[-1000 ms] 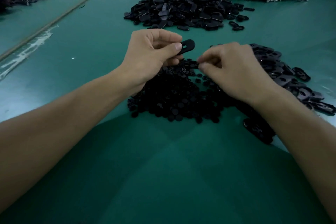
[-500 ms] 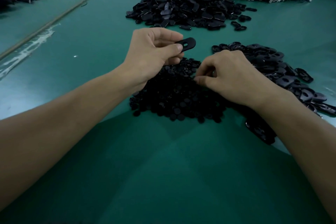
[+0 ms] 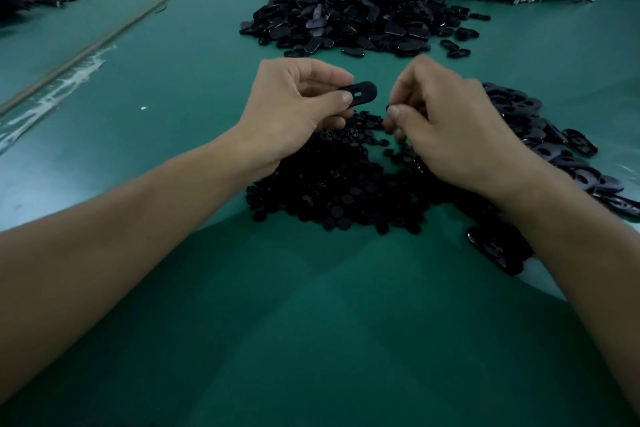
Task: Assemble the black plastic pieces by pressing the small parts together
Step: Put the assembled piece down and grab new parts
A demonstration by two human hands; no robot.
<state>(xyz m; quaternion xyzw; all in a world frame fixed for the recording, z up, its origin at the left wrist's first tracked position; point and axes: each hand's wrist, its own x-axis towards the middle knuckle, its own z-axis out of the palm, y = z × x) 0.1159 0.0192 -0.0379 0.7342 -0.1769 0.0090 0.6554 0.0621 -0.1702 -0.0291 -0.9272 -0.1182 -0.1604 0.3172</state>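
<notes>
left hand [image 3: 294, 107]: thumb and curled fingers pinch one end of an oval slotted piece [image 3: 362, 92].
oval slotted piece: sticks out level at 3 o'clock from the left thumb tip, slot facing up, held above the table.
right hand [image 3: 450, 135]: at 3 o'clock of the piece, just apart from it; fingers curled, thumb and fingertips pinch a small black part [image 3: 388, 108], mostly hidden.
pile of small round parts [image 3: 332, 191]: at 6 o'clock, below both hands.
oval pieces heap [image 3: 540, 135]: at 3 o'clock, beyond the right hand.
far heap [image 3: 346, 17]: at 12 o'clock.
green table [image 3: 311, 322]: under everything.
</notes>
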